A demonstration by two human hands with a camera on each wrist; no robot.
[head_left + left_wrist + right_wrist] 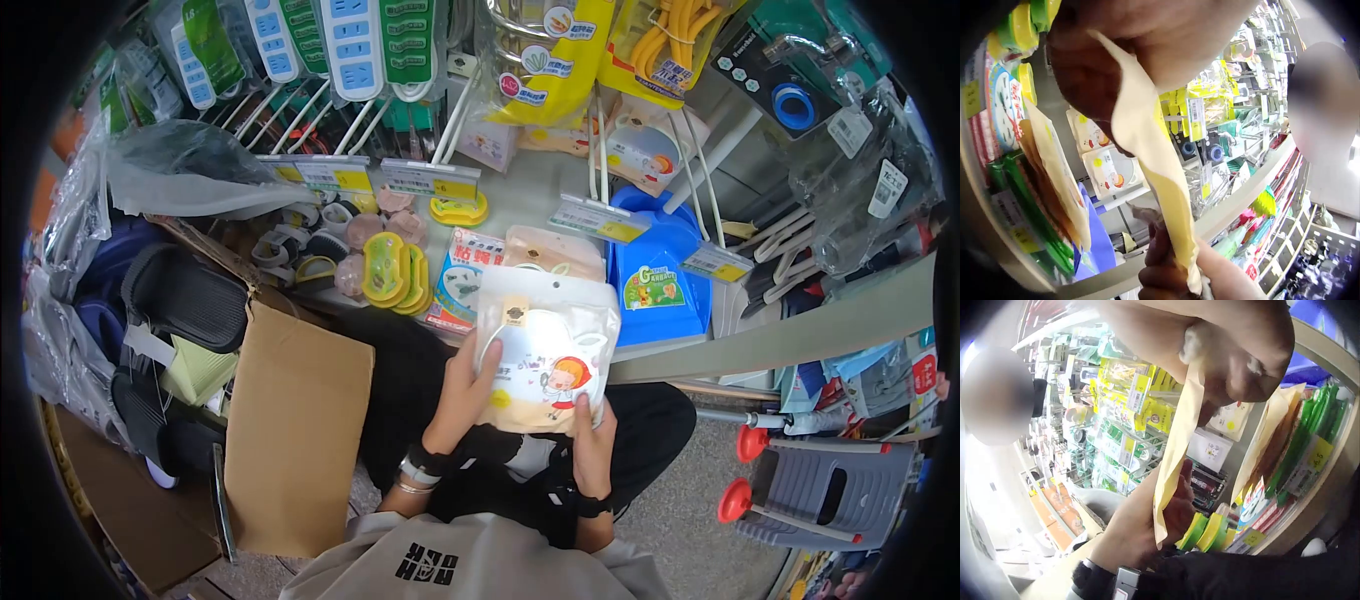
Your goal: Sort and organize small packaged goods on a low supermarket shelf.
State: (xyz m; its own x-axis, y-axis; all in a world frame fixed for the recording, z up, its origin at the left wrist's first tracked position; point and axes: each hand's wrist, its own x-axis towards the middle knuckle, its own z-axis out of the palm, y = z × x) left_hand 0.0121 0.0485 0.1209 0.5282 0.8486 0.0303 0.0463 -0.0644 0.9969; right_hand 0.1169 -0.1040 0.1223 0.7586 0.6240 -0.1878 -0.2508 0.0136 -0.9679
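A flat white and cream package (545, 350) with a printed girl in a red hood is held up in front of the lap. My left hand (465, 392) grips its left edge, thumb on the front. The right hand (593, 440) pinches the lower right corner, thumb also on the front. In the left wrist view the package (1160, 169) appears edge-on between both hands; the right wrist view shows the package (1180, 450) as a thin strip. Just behind it on the shelf lie a similar package (555, 250) and a red and blue box (462, 285).
A blue dustpan (660, 270) stands right of the packages, yellow-green items (395, 272) left. An open cardboard box (295, 430) and dark slippers (185, 300) are at the left. Power strips (352, 45) hang above; a grey stool (830, 490) and red plungers (735, 498) stand right.
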